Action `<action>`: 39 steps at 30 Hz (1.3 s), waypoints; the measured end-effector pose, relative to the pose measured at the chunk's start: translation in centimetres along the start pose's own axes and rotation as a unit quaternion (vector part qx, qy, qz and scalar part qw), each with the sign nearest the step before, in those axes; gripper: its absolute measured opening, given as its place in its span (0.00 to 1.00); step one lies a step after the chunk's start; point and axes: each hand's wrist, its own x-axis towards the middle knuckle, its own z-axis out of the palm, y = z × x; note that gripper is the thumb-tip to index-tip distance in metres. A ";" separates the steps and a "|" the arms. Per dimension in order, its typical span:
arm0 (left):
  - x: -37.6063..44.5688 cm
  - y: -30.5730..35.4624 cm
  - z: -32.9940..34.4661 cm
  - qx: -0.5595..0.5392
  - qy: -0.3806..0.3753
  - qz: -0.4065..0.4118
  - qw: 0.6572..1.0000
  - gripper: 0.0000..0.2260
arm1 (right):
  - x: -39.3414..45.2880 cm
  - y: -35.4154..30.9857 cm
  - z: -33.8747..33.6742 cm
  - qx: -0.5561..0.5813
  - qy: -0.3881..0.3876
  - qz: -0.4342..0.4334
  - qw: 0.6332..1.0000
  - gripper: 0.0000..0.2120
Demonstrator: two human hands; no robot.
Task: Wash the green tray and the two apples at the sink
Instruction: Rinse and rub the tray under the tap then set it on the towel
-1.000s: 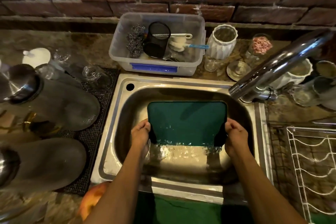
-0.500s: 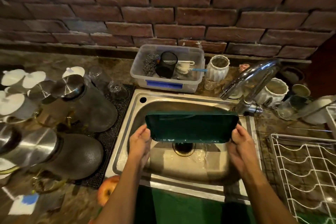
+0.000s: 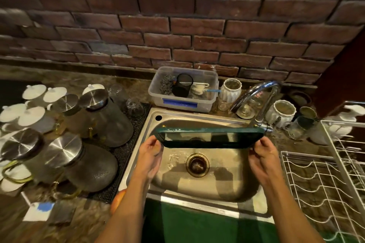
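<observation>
The tray (image 3: 209, 137) hangs level above the sink (image 3: 142, 140), long axis left to right, left hand (image 3: 151, 149) and right hand (image 3: 262, 151) each gripping one short end.

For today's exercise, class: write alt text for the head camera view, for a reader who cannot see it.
Two bare hands, left hand and right hand, hold a green tray by its ends above a steel sink. A curved faucet rises behind it, a wire drying rack sits at right, and an apple lies near the left forearm.
</observation>
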 end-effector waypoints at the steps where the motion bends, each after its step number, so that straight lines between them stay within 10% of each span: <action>1: -0.1 0.2 0.2 -0.001 -0.001 0.002 1.000 0.12 | -0.2 -0.3 -0.1 -0.001 -0.006 0.002 1.000 0.20; 15: -6.2 0.1 2.3 0.079 0.135 -0.062 0.986 0.13 | -6.4 0.9 -2.1 -0.079 0.087 -0.019 0.993 0.13; 26: -14.9 -4.2 2.4 0.183 0.292 -0.198 0.918 0.10 | -14.9 6.2 -7.9 -0.209 0.245 0.140 0.936 0.08; 39: -20.5 -7.9 -1.0 0.324 0.382 -0.198 0.842 0.12 | -20.0 10.2 -11.4 -0.453 0.201 0.103 0.863 0.13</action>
